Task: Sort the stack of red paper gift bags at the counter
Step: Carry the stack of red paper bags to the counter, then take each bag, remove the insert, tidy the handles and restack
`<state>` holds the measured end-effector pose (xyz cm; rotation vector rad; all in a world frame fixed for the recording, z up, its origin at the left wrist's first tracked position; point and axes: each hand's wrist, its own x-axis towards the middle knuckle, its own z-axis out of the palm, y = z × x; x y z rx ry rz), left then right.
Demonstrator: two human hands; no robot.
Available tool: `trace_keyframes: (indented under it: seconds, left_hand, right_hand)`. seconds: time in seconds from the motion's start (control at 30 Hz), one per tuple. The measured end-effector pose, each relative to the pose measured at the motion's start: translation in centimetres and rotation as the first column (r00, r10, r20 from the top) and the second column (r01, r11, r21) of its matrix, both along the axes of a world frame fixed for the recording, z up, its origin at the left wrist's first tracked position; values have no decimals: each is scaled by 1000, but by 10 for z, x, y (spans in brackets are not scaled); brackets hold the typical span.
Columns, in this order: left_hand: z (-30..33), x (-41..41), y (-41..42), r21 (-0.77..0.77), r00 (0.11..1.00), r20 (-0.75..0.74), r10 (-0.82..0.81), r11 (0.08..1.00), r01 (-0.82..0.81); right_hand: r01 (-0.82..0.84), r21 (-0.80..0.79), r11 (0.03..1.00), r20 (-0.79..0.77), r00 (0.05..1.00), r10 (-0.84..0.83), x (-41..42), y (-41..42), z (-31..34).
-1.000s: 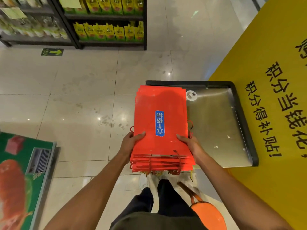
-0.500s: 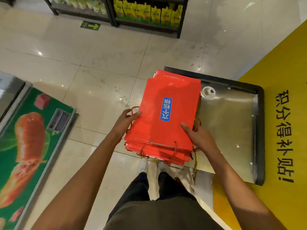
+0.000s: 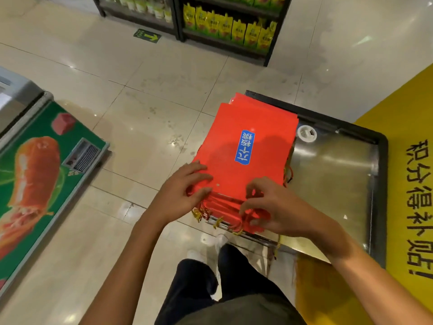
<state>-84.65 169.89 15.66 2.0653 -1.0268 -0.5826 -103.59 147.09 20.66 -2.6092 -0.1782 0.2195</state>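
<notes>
stack of red paper gift bags (image 3: 243, 146) lies flat on the near left corner of the steel counter (image 3: 332, 174), its left edge hanging out over the tiled floor (image 3: 131, 141). likely parked there so the counter carries the weight while both hands work the near, open end where the cord handles (image 3: 236, 225) bunch up.

left hand (image 3: 182, 195) sits at the near left corner of the stack, fingers (image 3: 199, 178) stretched over the top bag and thumb tucked at the edge below: reads as a pinch on the top few bags, probably to steady or lift them. right hand (image 3: 274, 207) is at the near right corner, fingers curled down into the bag mouths and red handle loops, clamped on the upper edges. judgement: squaring the edges or peeling the top bag free; sorting looks barely begun, since the stack is whole.

bags are slightly fanned at the far end, so alignment is loose. yellow tassel cords (image 3: 198, 214) dangle off the near edge and could snag.

writing: blue label (image 3: 244, 147) on the top bag with white chinese characters, too small to read surely. yellow panel (image 3: 417, 160) at right carries black characters, "积分得补贴!". green floor sticker (image 3: 147, 35) with a yellow arrow near the shelves (image 3: 225, 22) of yellow-green packets, print unreadable. white round fitting (image 3: 306, 133) sits on the counter just beside the stack. green freezer cabinet (image 3: 35, 174) at left, pictured food, no legible text.
</notes>
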Motion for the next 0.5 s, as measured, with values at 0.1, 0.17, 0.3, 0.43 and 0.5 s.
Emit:
trace_keyframes:
  seconds: [0.1, 0.17, 0.3, 0.43, 0.5]
  left_hand:
    - [-9, -2, 4, -95, 1000, 2, 18, 995, -17]
    - [-17, -4, 4, -158, 999, 24, 48, 986, -44]
    - [-36, -10, 5, -313, 994, 71, 85, 948, -59]
    - [-50, -13, 2, -422, 979, 164, 124, 906, -44]
    - [-55, -11, 0, -454, 967, 213, 136, 890, -25]
  right_hand:
    - [-48, 9, 999, 42, 998, 48, 11, 0, -3]
    - [-65, 88, 994, 49, 997, 61, 17, -1, -7]
    - [72, 324, 944, 100, 989, -109, 27, 0, -22]
    - [243, 493, 836, 140, 926, -351, 46, -9, -41]
    - [269, 470, 841, 196, 897, -396, 53, -16, -47]
